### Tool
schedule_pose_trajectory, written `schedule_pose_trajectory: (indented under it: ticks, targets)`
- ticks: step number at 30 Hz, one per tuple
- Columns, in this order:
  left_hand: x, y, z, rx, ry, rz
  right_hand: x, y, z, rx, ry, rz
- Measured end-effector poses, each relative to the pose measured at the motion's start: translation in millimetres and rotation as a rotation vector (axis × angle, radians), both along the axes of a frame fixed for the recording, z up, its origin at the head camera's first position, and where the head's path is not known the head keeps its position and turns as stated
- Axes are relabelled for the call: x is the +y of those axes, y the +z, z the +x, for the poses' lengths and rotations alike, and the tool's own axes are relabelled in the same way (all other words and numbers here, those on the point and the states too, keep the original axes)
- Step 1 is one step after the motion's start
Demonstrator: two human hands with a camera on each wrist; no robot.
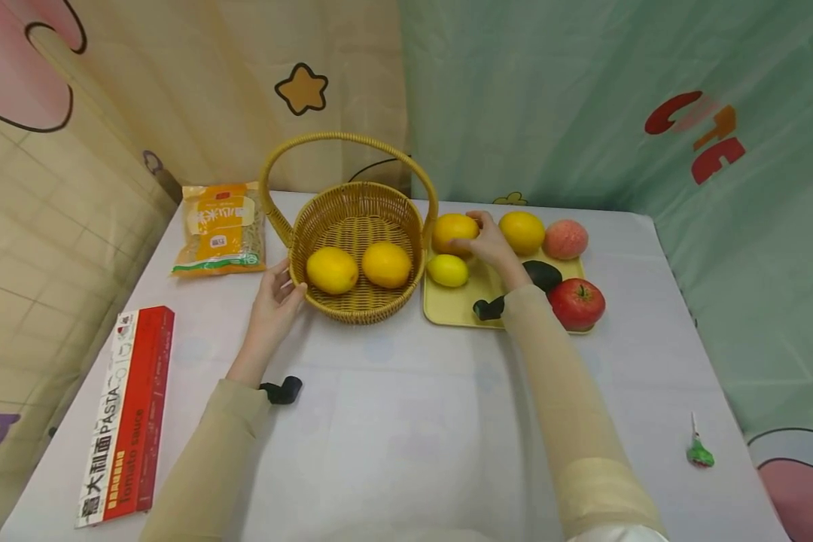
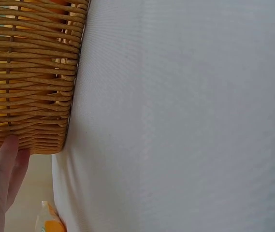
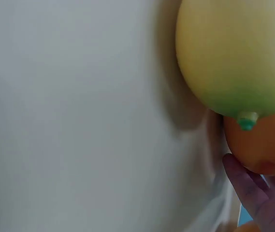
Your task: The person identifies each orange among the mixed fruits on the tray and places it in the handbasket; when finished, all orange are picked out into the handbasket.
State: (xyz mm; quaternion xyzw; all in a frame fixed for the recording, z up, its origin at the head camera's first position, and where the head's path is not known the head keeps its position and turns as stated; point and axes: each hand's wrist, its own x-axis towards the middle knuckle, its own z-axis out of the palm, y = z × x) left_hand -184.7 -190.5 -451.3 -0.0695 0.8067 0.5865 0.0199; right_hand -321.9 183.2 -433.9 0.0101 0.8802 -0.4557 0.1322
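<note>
Printed curtains (image 1: 528, 113) hang behind and beside a white-covered worktop (image 1: 393, 421). On its far side, at the left rear of a pale yellow tray (image 1: 440, 310), sits an orange fruit (image 1: 452, 232); whether it touches the tray cannot be told. The right grip (image 1: 491, 245) reaches forward with fingers and thumb curled round its right side, narrowed to the fruit's breadth. The left grip (image 1: 278, 297) is opened out, thumb and fingers spread against the outer wall of a wicker basket (image 1: 362, 312), at its left front. Both forearms stretch away from the body in beige sleeves (image 1: 569, 391).

Inside the basket, under its raised handle, two yellow-orange fruits (image 1: 332, 271) lie side by side. The tray carries a small lemon (image 1: 448, 270) just in front of the orange fruit, a large yellow fruit (image 1: 522, 232), a pink fruit (image 1: 565, 239), a dark fruit (image 1: 542, 275) partly behind the sleeve and a red apple (image 1: 577, 302) at the front right corner.

Left of the basket lies an orange packet (image 1: 222, 227); nearer, a red-and-white pasta box (image 1: 127, 414). A green lollipop (image 1: 700, 453) lies far right.
</note>
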Motion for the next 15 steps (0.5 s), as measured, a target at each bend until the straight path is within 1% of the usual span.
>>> schedule_pose_trajectory:
  ticks: [8,12,15]
  targets:
    - [-0.1,0.7,0.3,-0.014,0.006,0.02,-9.1,-6.7,1.0,0.033,-0.023,0.093]
    - [1.0,0.7,0.4,-0.008,-0.002,0.026,-10.3,-2.0,7.6,0.04,-0.068,0.053]
    - [0.8,2.1,0.8,0.003,-0.002,0.018,-7.4,7.1,16.5,0.032,-0.096,-0.006]
